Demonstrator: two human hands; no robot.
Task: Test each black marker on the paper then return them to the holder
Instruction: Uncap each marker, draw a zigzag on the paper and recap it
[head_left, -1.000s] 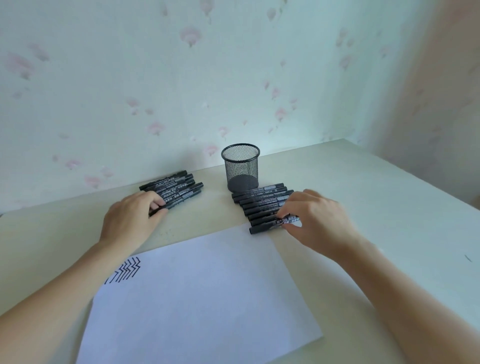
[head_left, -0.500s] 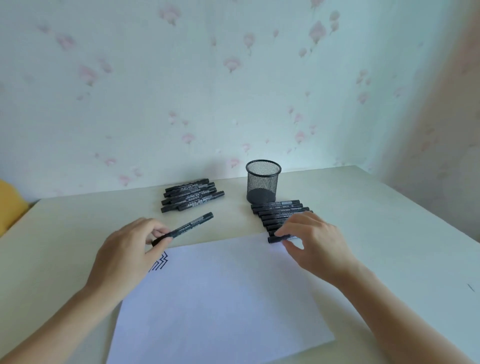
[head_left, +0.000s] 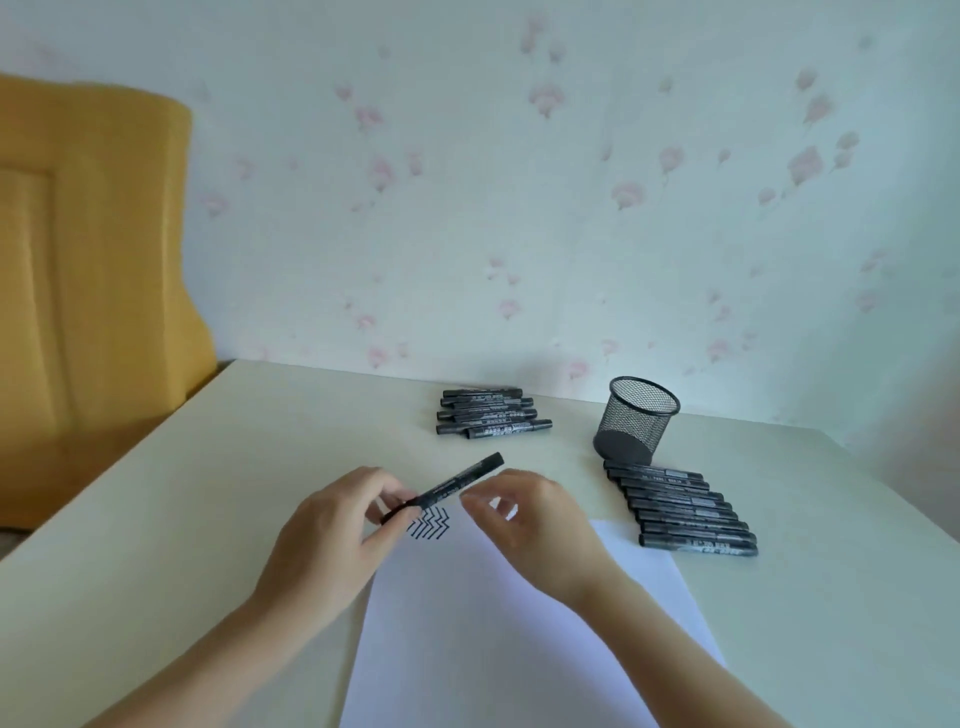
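I see one black marker pinched in the left hand, raised at a slant over the paper's zigzag marks. The right hand hovers just beside it, fingers loosely curled, holding nothing. On the table, one marker pile lies left of the mesh holder, a longer row to its right.

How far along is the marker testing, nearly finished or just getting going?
Early, it seems. The paper carries one small patch of zigzag test marks. The left hand grips one marker above them, the right hand close beside its far end. The mesh holder looks empty, and two groups of markers lie on the table: one far, one beside the holder.
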